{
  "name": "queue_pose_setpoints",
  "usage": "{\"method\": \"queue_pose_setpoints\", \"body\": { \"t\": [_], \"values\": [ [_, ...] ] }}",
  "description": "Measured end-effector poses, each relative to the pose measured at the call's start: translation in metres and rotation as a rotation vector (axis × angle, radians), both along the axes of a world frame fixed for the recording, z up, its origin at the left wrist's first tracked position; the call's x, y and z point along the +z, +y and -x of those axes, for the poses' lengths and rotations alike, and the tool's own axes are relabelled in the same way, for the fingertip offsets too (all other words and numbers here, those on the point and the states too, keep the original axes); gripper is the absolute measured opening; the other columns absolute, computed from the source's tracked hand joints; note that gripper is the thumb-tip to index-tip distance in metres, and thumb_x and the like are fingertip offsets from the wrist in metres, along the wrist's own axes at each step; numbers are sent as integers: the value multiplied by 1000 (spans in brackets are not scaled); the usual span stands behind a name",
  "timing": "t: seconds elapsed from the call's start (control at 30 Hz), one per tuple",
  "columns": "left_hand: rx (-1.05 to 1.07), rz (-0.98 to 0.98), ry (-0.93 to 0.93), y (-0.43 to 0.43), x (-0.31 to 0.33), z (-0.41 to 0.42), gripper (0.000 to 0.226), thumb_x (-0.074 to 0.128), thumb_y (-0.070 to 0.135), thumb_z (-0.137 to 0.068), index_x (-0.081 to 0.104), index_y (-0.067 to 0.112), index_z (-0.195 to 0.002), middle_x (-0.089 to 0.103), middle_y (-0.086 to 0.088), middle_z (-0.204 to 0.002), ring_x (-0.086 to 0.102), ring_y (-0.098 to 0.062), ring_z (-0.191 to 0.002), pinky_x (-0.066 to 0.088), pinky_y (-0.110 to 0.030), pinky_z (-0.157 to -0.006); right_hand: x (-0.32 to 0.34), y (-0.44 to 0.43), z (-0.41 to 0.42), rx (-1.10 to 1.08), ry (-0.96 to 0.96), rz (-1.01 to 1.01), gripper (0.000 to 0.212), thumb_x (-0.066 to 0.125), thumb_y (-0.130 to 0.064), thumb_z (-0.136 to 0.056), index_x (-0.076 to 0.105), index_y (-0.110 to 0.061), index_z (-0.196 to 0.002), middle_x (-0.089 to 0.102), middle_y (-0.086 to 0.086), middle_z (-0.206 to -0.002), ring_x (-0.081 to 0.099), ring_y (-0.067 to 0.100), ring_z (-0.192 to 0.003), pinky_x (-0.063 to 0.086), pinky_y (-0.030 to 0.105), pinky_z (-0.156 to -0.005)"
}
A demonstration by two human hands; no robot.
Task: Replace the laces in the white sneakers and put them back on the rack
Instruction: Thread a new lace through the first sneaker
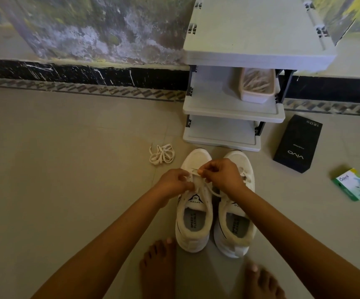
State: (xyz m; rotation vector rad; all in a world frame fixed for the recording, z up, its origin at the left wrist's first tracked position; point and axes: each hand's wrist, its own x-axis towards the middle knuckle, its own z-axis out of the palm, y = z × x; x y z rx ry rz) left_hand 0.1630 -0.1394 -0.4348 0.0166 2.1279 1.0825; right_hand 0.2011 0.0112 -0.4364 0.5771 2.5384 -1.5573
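Two white sneakers stand side by side on the floor, toes toward the rack: the left sneaker (194, 225) and the right sneaker (235, 231). My left hand (172, 183) grips the left sneaker's eyelet flap. My right hand (222, 175) pinches a white lace (214, 193) over the same shoe's eyelets. A loose bundle of off-white lace (161, 153) lies on the floor left of the shoes. The grey shoe rack (231, 113) stands just beyond the toes.
A plastic tub (258, 85) of sticks sits on the rack's middle shelf. A black phone box (298, 143) and a small green-white box (355, 184) lie on the floor to the right. My bare feet (158, 268) are behind the shoes.
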Motion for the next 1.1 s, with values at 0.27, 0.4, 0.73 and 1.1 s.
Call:
{"method": "queue_pose_setpoints", "body": {
  "t": [0.27, 0.4, 0.73, 1.1],
  "values": [
    [138, -52, 8, -5, -6, 3, 30, 43, 2, -91, 66, 0, -110, 65, -18, -111, 60, -31, -106, 49, -39, -92, -18, -19, -5, 64, 47, -222, 12, 63, -14, -84, 71, -5, -84, 70, 10, -84, 58, 11, -73, 38, 18, -66],
    [135, -79, -18, -8, -8, 5, 35, 38, -3, -90, 65, 0, -112, 64, -20, -114, 59, -31, -109, 48, -40, -97, -22, -21, -2, 54, 28, -256, 13, 64, -16, -83, 67, -4, -80, 68, 11, -79, 58, 17, -72, 37, 21, -63],
    [120, -127, -68, -9, -5, 6, 33, 39, -3, -90, 68, 4, -103, 65, -12, -96, 60, -20, -88, 50, -25, -73, -27, -25, 4, 76, 4, -333, 13, 57, -15, -87, 66, -9, -79, 65, 7, -76, 54, 15, -67, 34, 21, -60],
    [140, -212, -129, -8, -7, 15, 17, 49, 0, -92, 64, 0, -102, 63, -9, -84, 61, -14, -72, 54, -15, -60, -29, -29, 6, 86, -56, -359, 18, 55, -20, -90, 71, -12, -93, 69, 8, -90, 63, 23, -82, 42, 24, -67]
  ]
}}
